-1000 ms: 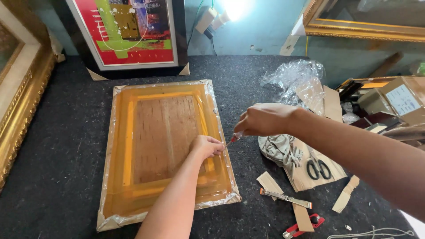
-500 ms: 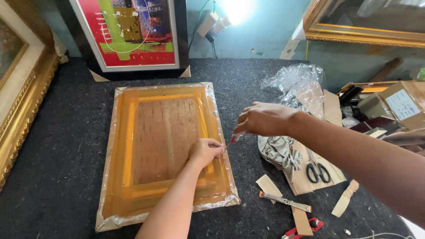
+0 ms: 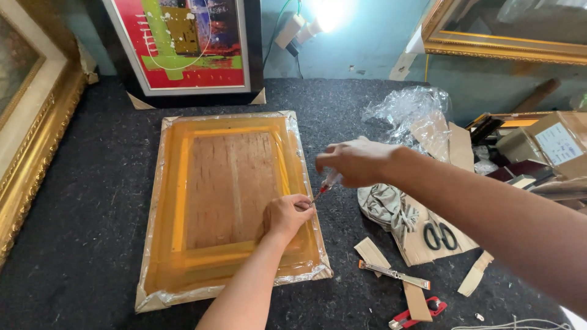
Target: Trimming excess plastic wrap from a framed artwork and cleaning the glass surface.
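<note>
Both hands have moved a little since the earlier frame: the left hand (image 3: 289, 215) has slid down toward the near end of the frame, and the right hand (image 3: 353, 161) has come in a bit closer to it.

The wrapped frame (image 3: 229, 201) lies flat on the dark bench (image 3: 79, 244), under the left hand. It is a yellow-orange rectangle with a brown wooden board in the middle. Clear plastic wrap covers it, and bits of cardboard sit on its corners. It lies in the same place as before.

The left hand is curled up and presses down on the right side of the frame. It may be pinching something tiny, but that is too small to see.

The right hand is closed around a small screwdriver (image 3: 324, 186) with a clear and red handle. The thin tip points down and touches the spot just beside the left hand's fingers.

To the right of the hands lie a crumpled grey cloth (image 3: 384, 206), black scissors (image 3: 437, 236) on cardboard, and a slim knife (image 3: 394, 275). Past the right hand sits a heap of clear plastic (image 3: 406, 107).
</note>
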